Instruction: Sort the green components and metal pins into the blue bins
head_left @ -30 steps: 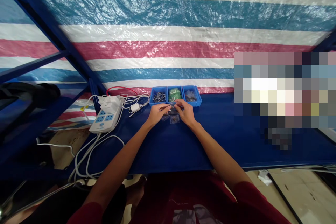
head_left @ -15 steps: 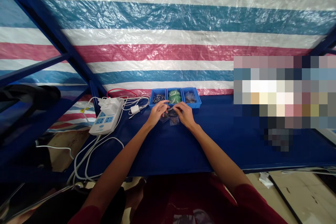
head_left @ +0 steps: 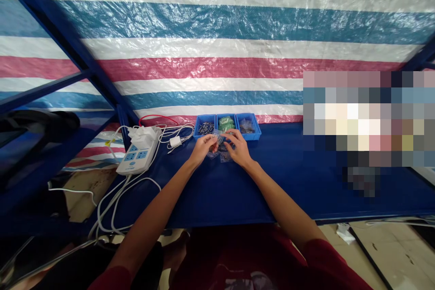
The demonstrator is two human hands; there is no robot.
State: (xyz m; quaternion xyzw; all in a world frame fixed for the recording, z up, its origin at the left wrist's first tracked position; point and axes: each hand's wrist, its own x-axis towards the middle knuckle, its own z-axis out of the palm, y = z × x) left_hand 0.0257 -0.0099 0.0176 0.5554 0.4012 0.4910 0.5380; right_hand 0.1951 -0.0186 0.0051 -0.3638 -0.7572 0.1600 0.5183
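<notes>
- The clear plastic bag (head_left: 217, 135) is near the middle of the frame, raised between the two hands, just below the row of blue bins.
- The left hand (head_left: 203, 148) has a narrow grip: thumb and fingertips appear pinched on the bag's left side.
- The right hand (head_left: 239, 147) has a wider grip, with thumb and forefinger parted at the bag's right side; whether a fingertip touches the film, I cannot tell.
- The bag looks thin, glossy and limp. It should be very light, soft and rather slippery, likely to crumple or cling to the fingers rather than hold a shape.
- A good hold would be a fingertip pinch at an edge or corner; squeezing the middle would probably fold the film over. What it contains, if anything, is too small to tell.
- A small packet (head_left: 224, 157) lies on the worktop (head_left: 224, 195) just below the hands, with tiny dark pieces inside. Its film looks equally soft, so a corner seems the easiest place to lift it.
- Above the hands, the left bin (head_left: 205, 117) holds loose metal pieces (head_left: 206, 128), which look hard and smooth; the middle bin (head_left: 226, 115) holds green packets (head_left: 226, 122); the right bin (head_left: 251, 136) holds clear packets with dark contents.
- Left of centre, a white power strip (head_left: 136, 156) sits among cables, well apart from the hands.
</notes>
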